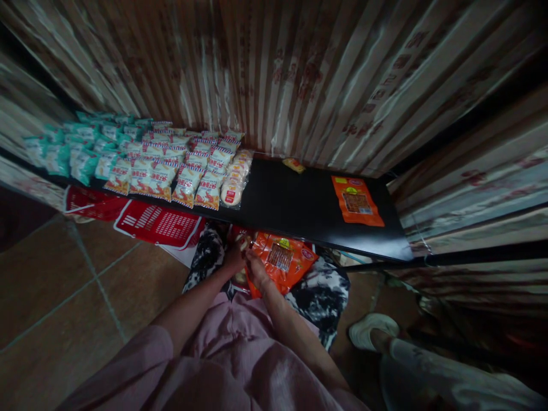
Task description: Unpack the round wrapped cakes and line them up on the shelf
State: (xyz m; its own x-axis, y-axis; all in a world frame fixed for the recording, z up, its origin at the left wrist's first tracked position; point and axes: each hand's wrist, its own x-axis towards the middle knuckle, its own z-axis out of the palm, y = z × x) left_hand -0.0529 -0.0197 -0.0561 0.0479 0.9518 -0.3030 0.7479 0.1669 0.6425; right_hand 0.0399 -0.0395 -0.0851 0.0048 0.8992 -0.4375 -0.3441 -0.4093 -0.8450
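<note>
The left hand and right hand are close together in front of the black shelf; how open their fingers are, or what they hold, I can't tell. The orange snack bag is there too.

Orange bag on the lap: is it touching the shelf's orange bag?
Apart: the head view shows black shelf between lap bag and shelf bag.

Bare forearms angle forward and inward; left hand and right hand sit close together, finger pose unclear.
</note>
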